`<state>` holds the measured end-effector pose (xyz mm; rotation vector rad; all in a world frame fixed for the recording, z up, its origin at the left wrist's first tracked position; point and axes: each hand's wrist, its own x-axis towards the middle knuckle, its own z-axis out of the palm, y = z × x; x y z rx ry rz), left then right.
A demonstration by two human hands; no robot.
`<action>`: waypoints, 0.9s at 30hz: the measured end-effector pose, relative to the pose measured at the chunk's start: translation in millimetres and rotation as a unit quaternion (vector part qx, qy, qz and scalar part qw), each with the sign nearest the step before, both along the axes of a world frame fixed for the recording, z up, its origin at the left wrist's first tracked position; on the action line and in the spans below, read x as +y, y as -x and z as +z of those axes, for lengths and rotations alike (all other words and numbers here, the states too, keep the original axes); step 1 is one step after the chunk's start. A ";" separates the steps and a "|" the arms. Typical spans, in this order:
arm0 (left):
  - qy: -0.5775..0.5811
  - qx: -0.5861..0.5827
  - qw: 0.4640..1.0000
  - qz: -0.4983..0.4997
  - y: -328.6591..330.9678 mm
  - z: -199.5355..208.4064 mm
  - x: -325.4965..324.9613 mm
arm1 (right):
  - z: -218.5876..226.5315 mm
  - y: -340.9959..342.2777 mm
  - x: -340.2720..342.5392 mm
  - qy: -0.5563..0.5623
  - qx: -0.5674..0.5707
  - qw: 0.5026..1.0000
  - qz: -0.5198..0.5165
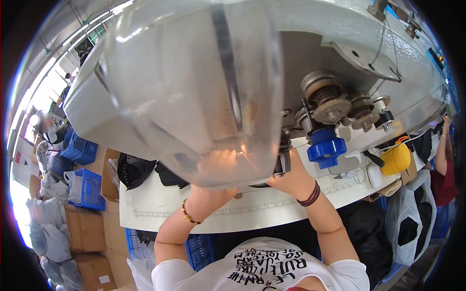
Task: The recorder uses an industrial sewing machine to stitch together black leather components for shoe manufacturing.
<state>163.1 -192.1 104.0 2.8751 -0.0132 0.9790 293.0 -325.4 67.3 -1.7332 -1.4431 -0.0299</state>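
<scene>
Clear plastic guard (179, 97) nearest, big and in the way, blurs whatever sits behind it. Pale sewing machine (90, 109) arches over the worktop (145, 201), both hands working under its head; metal dials (332, 109) and a blue knob (326, 148) hang right of the guard. Left hand (218, 167) sits behind the guard, smeared, beaded bracelet (188, 213) below it; right hand (293, 178) beside small metal fittings, dark bracelet (309, 195) on wrist. Forearms (324, 213) angle inward, elbows bent, spread wide. Fingers of both: can't tell from here whether gripping or loose. Black cloth (170, 174) lies left of the left hand, yellow cup (395, 159) off right. Farther out, blue crate (90, 189) and cardboard box (85, 228) at left, one co-worker (46, 126) beyond, another person's arm (441, 157) far right
</scene>
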 end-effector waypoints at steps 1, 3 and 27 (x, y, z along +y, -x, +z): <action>0.064 0.003 0.998 -0.030 2.6 -1.1 7.9 | 5.9 2.5 -2.8 0.008 0.054 0.998 -0.011; 0.224 0.076 0.970 -0.058 14.4 -2.3 39.9 | 8.1 2.8 -7.9 0.014 0.106 0.994 -0.028; -0.078 -0.021 0.997 -0.020 3.4 -2.7 2.1 | -28.3 -1.7 4.1 -0.074 0.096 0.992 0.024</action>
